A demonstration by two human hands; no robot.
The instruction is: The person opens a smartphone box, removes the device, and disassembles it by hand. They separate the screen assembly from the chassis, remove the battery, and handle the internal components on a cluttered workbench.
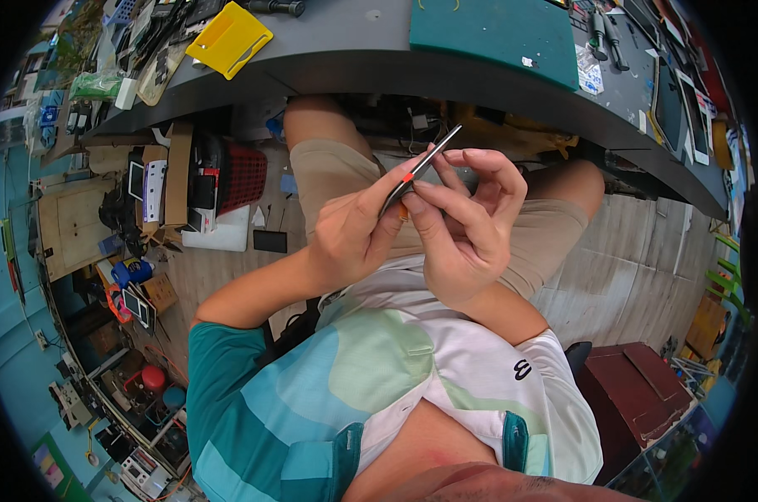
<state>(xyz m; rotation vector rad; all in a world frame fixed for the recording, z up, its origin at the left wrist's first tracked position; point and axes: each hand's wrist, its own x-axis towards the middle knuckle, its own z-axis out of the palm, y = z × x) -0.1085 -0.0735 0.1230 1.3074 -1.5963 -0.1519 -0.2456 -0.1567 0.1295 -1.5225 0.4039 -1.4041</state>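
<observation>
Above my lap I hold a thin, dark phone (430,156), seen nearly edge-on and tilted up to the right. My left hand (351,224) grips its lower left end, with the thumb below and the fingers along its back. My right hand (473,230) is closed against the near side, thumb and index finger pinching at the edge; its other fingers curl above. A bright red-orange spot (407,178) shows on the phone's edge. Beneath the fingertips a small orange bit (404,213) peeks out; I cannot tell what it is. The phone's faces are mostly hidden.
Ahead curves a grey workbench (337,54) with a teal mat (496,42), a yellow plastic tray (229,40), screwdrivers (598,35) and several phones at the right. To the left on the floor stand a cardboard box (178,171) and a red basket (243,176). A maroon box (634,393) sits behind right.
</observation>
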